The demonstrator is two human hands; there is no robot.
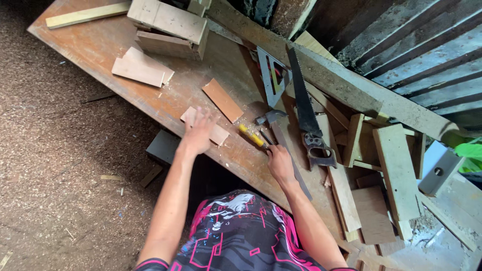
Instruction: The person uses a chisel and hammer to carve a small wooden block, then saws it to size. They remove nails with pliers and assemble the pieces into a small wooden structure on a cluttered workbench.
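Observation:
My left hand [199, 131] lies flat with spread fingers on a small pale wood piece [218, 134] near the front edge of the brown workbench [100, 47]. My right hand [279, 161] sits on the bench beside a hammer [277, 131], its fingers by the wooden handle; whether they grip it I cannot tell. A yellow-handled tool [252, 136] lies between my hands. A reddish flat wood piece [222, 100] rests just beyond the left hand.
A handsaw [305, 111] and a metal triangular square [272, 75] lie right of the hammer. Wood blocks [168, 26] and offcuts [140, 69] sit at the bench's far end. Planks [396, 173] pile at the right. Sawdust-covered floor [60, 165] spreads left.

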